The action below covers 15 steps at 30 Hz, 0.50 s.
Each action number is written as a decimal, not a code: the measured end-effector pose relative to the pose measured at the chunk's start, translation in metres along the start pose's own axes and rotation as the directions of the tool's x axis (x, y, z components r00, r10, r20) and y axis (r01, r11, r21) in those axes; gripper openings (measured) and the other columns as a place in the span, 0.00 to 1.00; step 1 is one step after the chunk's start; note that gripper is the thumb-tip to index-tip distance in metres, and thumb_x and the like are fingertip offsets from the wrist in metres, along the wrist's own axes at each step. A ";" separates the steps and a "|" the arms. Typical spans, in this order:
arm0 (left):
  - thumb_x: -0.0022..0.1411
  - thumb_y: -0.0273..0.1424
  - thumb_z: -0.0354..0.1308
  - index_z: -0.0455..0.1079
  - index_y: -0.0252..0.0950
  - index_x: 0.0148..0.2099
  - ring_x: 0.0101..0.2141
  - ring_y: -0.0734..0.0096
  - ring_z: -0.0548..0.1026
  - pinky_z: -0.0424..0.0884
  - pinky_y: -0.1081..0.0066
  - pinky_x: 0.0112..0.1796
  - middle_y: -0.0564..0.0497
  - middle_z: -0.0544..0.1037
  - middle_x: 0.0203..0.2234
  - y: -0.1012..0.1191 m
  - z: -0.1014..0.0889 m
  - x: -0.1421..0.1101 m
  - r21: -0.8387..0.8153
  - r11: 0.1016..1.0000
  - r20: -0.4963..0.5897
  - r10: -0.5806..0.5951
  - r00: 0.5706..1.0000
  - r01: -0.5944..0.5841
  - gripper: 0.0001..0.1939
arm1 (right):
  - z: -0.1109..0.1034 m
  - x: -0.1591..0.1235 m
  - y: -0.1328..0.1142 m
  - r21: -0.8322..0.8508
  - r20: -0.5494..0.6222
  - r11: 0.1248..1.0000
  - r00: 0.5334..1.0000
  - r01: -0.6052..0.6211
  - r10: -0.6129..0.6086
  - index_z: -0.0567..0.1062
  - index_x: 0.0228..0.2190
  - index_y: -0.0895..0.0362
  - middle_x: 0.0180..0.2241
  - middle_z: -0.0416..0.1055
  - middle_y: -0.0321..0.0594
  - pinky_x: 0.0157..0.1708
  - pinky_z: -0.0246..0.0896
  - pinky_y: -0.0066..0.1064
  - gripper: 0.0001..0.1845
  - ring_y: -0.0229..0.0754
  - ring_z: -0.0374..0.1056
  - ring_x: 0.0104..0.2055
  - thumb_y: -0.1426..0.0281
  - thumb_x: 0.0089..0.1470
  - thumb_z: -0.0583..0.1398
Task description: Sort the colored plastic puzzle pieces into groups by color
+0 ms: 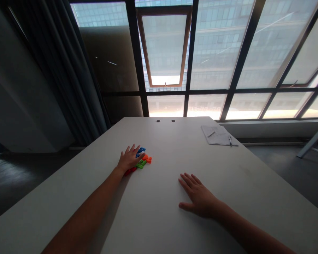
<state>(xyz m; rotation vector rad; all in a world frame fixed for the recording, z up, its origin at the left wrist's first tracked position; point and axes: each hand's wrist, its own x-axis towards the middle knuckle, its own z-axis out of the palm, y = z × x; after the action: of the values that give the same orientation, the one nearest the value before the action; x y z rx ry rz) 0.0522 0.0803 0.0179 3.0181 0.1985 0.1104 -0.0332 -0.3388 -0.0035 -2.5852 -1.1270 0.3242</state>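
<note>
My left hand (129,158) is spread over a small group of colourful plastic pieces on the white table, covering part of them. Around its edges I see a blue piece (141,150), an orange piece (147,158), a green piece (141,164) and a red piece (130,171). They are too small to tell their kind. Whether the hand touches them, I cannot tell. My right hand (197,196) lies palm down at the right of the table's middle, fingers stretched out and thumb apart, with nothing in it.
The white table (159,218) runs away from me towards a wall of windows. Sheets of paper (217,135) with a pen (230,140) lie near its right edge. Two round holes show at the far end. A dark curtain (66,70) hangs at the left.
</note>
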 end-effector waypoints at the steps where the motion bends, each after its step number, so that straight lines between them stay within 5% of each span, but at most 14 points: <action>1: 0.70 0.66 0.35 0.47 0.46 0.81 0.76 0.38 0.43 0.43 0.30 0.68 0.45 0.44 0.79 0.004 -0.001 0.005 0.003 1.000 0.038 0.022 0.999 -0.022 0.48 | 0.000 0.000 0.000 0.005 -0.009 1.000 1.000 0.001 -0.001 0.52 0.76 0.59 0.77 0.38 0.51 0.77 0.31 0.57 0.56 0.60 0.34 0.80 0.35 0.63 0.54; 4: 0.69 0.66 0.37 0.55 0.50 0.78 0.75 0.37 0.46 0.42 0.27 0.67 0.47 0.52 0.77 0.013 -0.002 0.016 0.015 0.999 0.111 0.046 0.993 -0.048 0.45 | 0.000 0.000 -0.001 0.018 -0.028 1.000 1.000 0.008 -0.007 0.53 0.75 0.58 0.77 0.39 0.51 0.77 0.32 0.57 0.55 0.60 0.35 0.80 0.36 0.63 0.56; 8: 0.68 0.67 0.36 0.66 0.54 0.72 0.73 0.34 0.51 0.45 0.23 0.64 0.49 0.65 0.73 0.013 -0.005 0.024 -0.005 1.000 0.062 0.016 0.998 -0.015 0.42 | -0.002 -0.001 -0.001 0.017 -0.009 1.000 1.000 -0.002 0.002 0.53 0.75 0.59 0.77 0.39 0.52 0.77 0.33 0.57 0.55 0.61 0.35 0.80 0.36 0.63 0.56; 15: 0.64 0.70 0.41 0.50 0.58 0.79 0.73 0.27 0.48 0.51 0.21 0.61 0.47 0.50 0.78 0.015 0.001 0.020 -0.010 1.000 0.134 -0.024 0.991 0.025 0.48 | -0.002 -0.001 -0.002 0.024 -0.034 1.000 0.999 0.008 -0.007 0.55 0.75 0.57 0.77 0.41 0.51 0.77 0.33 0.57 0.54 0.61 0.36 0.79 0.36 0.63 0.56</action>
<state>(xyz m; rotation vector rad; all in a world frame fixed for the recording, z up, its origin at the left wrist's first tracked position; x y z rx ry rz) 0.0738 0.0681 0.0202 2.9958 0.2215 -0.0928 -0.0350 -0.3384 -0.0007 -2.5552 -1.1136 0.2901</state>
